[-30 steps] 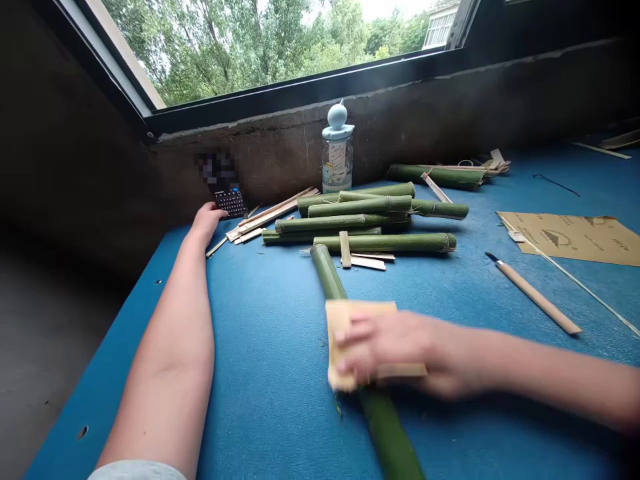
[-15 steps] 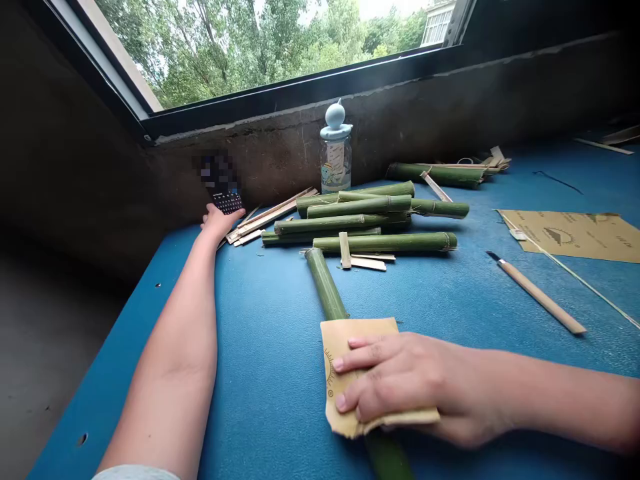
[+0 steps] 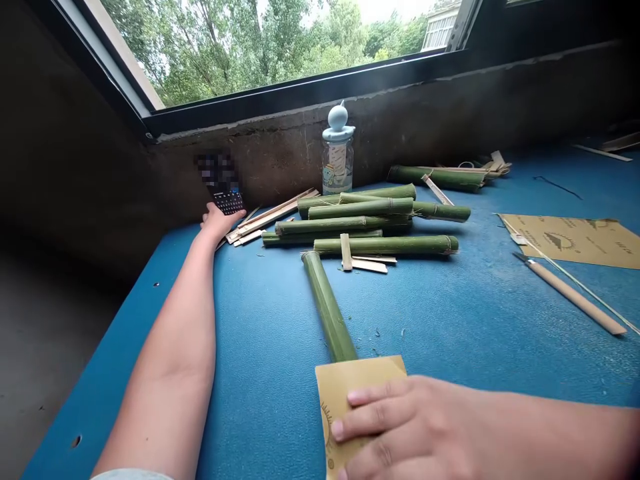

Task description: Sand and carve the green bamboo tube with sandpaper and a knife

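My left hand (image 3: 218,221) reaches to the far left of the table, its fingers around the lower end of a phone (image 3: 227,190) that leans near the wall. A keyboard shows on the phone's lower screen. At the bottom, my right hand (image 3: 400,430) presses a piece of tan sandpaper (image 3: 360,375), fingers laid over it. Under the sandpaper runs a green bamboo stalk (image 3: 327,307), whose far end points away from me; its near part is hidden. Small green shavings lie beside it.
Several bamboo pieces (image 3: 385,245) are piled beyond the stalk, with wood strips (image 3: 273,217) to their left. A lidded jar (image 3: 338,157) stands by the wall. At right lie a wooden-handled knife (image 3: 575,297) and a sandpaper sheet (image 3: 580,240).
My right hand and the sandpaper have slid toward me along the bamboo stalk, baring more of it. The knife has shifted to the right. My left hand stays at the phone.
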Demonstrator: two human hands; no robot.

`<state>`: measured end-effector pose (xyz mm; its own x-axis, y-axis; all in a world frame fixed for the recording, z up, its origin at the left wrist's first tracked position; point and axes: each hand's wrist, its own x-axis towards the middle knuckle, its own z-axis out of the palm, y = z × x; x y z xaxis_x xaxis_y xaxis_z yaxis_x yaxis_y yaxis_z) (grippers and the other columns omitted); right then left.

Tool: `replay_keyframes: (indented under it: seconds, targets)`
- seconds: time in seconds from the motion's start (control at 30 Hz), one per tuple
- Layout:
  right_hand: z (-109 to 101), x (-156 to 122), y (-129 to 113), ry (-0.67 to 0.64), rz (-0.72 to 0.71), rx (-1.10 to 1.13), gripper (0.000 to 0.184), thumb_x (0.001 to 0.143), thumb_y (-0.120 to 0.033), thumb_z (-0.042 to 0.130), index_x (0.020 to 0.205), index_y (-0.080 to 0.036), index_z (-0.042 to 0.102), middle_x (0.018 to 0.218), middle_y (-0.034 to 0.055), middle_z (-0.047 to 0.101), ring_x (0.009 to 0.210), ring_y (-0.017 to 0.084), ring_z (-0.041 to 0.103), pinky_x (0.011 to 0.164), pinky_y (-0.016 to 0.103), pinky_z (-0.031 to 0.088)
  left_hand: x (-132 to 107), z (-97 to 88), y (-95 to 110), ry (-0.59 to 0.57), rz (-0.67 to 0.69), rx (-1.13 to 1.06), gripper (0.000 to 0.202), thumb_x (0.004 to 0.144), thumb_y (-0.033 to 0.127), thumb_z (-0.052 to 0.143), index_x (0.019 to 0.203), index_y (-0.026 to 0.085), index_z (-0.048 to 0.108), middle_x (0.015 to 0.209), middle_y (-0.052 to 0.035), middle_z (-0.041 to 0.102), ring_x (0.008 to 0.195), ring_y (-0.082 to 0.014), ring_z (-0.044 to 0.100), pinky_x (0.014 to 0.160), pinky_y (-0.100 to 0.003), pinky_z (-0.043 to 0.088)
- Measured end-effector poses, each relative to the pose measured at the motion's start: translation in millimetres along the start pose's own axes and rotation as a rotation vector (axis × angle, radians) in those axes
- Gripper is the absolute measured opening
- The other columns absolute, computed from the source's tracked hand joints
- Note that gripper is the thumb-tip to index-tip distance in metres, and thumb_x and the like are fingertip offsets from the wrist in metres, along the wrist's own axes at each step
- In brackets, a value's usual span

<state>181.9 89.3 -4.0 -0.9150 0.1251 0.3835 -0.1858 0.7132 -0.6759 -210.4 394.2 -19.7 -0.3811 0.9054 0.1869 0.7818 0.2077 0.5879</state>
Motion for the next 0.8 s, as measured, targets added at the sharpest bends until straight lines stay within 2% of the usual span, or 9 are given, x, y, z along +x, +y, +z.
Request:
replay_keyframes:
  seconds: [0.13, 0.27, 0.3, 0.4, 0.43, 0.53, 0.67, 0.7, 0.8]
  targets:
    - [-4.8, -3.2, 5.4, 0.159, 0.186, -0.070, 0.036, 0.099, -0.019, 0.042, 0.129, -0.014, 0.061, 0.129, 0.0091, 0.068, 0.139, 0.018, 0.045, 0.121, 0.033, 0.028, 1.9, -2.8, -1.5, -0.015, -0.001, -0.033, 0.054, 0.092, 0.038, 0.067, 0.138, 0.018, 0.048, 0.140, -0.0130, 0.046, 0.129, -0.0329, 0.045, 0.106, -0.056, 0.038]
    - [-5.8, -4.0, 7.3, 0.059, -0.016, 0.006, 0.036, 0.099, -0.021, 0.041, 0.130, -0.017, 0.060, 0.127, 0.0072, 0.069, 0.137, 0.017, 0.048, 0.122, 0.031, 0.025, 2.6, -4.0, -4.4, -0.028, 0.072, -0.131, 0.046, 0.093, 0.034, 0.066, 0.133, 0.017, 0.052, 0.133, -0.0118, 0.052, 0.120, -0.0288, 0.053, 0.101, -0.051, 0.045]
    - [-6.4, -3.6, 6.8, 0.057, 0.013, 0.001, 0.036, 0.099, -0.021, 0.041, 0.129, -0.018, 0.060, 0.126, 0.0069, 0.070, 0.136, 0.017, 0.049, 0.122, 0.031, 0.026, 2.5, -4.1, -5.1, -0.031, 0.094, -0.160, 0.044, 0.094, 0.034, 0.066, 0.132, 0.016, 0.052, 0.131, -0.0115, 0.053, 0.117, -0.0277, 0.055, 0.099, -0.049, 0.047]
    - [-9.8, -1.2, 2.9, 0.157, 0.197, -0.074, 0.034, 0.098, -0.017, 0.042, 0.127, -0.016, 0.061, 0.128, 0.0084, 0.068, 0.137, 0.019, 0.048, 0.119, 0.035, 0.032, 2.3, -5.1, -6.5, -0.037, 0.135, -0.228, 0.038, 0.095, 0.033, 0.064, 0.127, 0.015, 0.055, 0.126, -0.0107, 0.057, 0.112, -0.0253, 0.058, 0.096, -0.046, 0.049]
    - [-10.7, -0.3, 1.1, 0.141, 0.178, -0.069, 0.034, 0.097, -0.018, 0.044, 0.126, -0.014, 0.061, 0.129, 0.0093, 0.068, 0.138, 0.020, 0.046, 0.120, 0.036, 0.031, 2.3, -5.8, -6.9, -0.041, 0.141, -0.243, 0.036, 0.095, 0.033, 0.064, 0.124, 0.014, 0.057, 0.123, -0.0103, 0.058, 0.110, -0.0247, 0.059, 0.095, -0.046, 0.050]
    - [-12.6, 0.7, -0.2, -0.040, 0.055, 0.006, 0.033, 0.096, -0.019, 0.044, 0.123, -0.012, 0.062, 0.129, 0.0084, 0.068, 0.136, 0.020, 0.050, 0.123, 0.031, 0.024, 3.1, -8.5, -7.9, -0.052, 0.146, -0.271, 0.029, 0.095, 0.033, 0.064, 0.116, 0.013, 0.061, 0.116, -0.0090, 0.061, 0.105, -0.0229, 0.061, 0.093, -0.044, 0.051]
    - [-15.5, -0.5, 4.7, 0.137, 0.189, -0.075, 0.035, 0.095, -0.014, 0.043, 0.125, -0.014, 0.061, 0.128, 0.0076, 0.068, 0.138, 0.018, 0.047, 0.118, 0.032, 0.034, 5.5, -11.3, -9.8, -0.026, 0.118, -0.297, 0.028, 0.098, 0.037, 0.060, 0.111, 0.012, 0.062, 0.111, -0.0084, 0.063, 0.101, -0.0216, 0.063, 0.090, -0.043, 0.052]
    - [-15.3, 0.4, 3.6, 0.125, 0.188, -0.081, 0.036, 0.094, -0.014, 0.044, 0.125, -0.013, 0.061, 0.130, 0.0079, 0.067, 0.139, 0.020, 0.046, 0.120, 0.034, 0.031, 5.9, -11.4, -10.2, -0.019, 0.110, -0.304, 0.029, 0.098, 0.038, 0.059, 0.110, 0.012, 0.062, 0.110, -0.0084, 0.063, 0.099, -0.0213, 0.063, 0.090, -0.042, 0.053]
    - [-11.0, 6.2, -8.1, -0.048, 0.148, -0.046, 0.032, 0.091, -0.018, 0.050, 0.117, -0.010, 0.065, 0.131, 0.0082, 0.067, 0.137, 0.021, 0.048, 0.123, 0.031, 0.022, 6.4, -10.6, -11.0, 0.000, 0.102, -0.320, 0.030, 0.099, 0.040, 0.057, 0.110, 0.012, 0.063, 0.108, -0.0081, 0.064, 0.097, -0.0207, 0.063, 0.088, -0.041, 0.053]
